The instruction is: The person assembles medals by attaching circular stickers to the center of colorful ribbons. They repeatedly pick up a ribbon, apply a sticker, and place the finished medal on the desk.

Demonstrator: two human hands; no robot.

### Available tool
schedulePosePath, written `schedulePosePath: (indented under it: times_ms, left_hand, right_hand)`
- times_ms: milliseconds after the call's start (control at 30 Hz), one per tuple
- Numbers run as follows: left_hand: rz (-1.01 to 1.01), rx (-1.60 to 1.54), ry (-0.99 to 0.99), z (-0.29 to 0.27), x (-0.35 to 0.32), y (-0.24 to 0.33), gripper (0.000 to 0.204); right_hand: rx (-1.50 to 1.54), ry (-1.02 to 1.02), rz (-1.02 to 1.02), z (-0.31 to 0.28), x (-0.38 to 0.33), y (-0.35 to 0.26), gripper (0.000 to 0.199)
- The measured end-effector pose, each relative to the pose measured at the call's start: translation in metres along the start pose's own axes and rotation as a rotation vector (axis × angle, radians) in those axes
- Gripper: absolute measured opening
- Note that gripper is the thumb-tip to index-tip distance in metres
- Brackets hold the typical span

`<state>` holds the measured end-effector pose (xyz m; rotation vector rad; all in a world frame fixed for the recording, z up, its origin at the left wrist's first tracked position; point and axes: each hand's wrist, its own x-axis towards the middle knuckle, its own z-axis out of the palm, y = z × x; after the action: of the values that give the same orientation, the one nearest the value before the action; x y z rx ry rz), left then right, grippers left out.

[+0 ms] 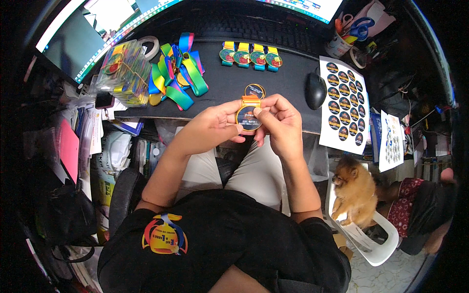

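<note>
Just past the desk's near edge I hold a round medal (247, 118) with a gold rim, a dark printed face and an orange-yellow ribbon at its top. My left hand (211, 128) grips its left side between thumb and fingers. At the right edge, my right hand (282, 128) is closed on it too, the thumb pressing the upper right of the face. A second gold-rimmed disc (255, 90) with a dark face lies on the desk right behind the held one. Farther back, several ribboned medals (242, 57) rest in a neat row.
Rainbow-ribboned medals (178, 73) lie heaped at left, beside a stack in clear plastic (124, 73). A black mouse (316, 91) sits near a sheet of round stickers (342, 102) overhanging the edge. Behind is a keyboard (264, 31). A small brown dog (356, 193) sits on a white chair (383, 251) near another person.
</note>
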<state>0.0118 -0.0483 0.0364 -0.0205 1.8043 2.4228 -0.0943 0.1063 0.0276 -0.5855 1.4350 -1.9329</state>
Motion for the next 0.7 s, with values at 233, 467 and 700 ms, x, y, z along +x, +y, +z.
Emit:
schedulePosePath:
  times_ms: [233, 467, 700]
  left_hand:
    - [0.106, -0.629, -0.205, -0.009, 0.022, -0.022, 0.052]
    - [0.337, -0.743, 0.215, 0.009, 0.029, -0.027, 0.052]
    - [0.47, -0.293, 0.361, 0.022, 0.028, -0.044, 0.051]
  right_hand:
    - [-0.049, -0.163, 0.044, 0.003, -0.002, -0.003, 0.033]
    - [-0.1, -0.032, -0.152, 0.014, -0.004, 0.018, 0.019]
    - [0.325, -0.04, 0.031, 0.009, -0.009, 0.022, 0.018]
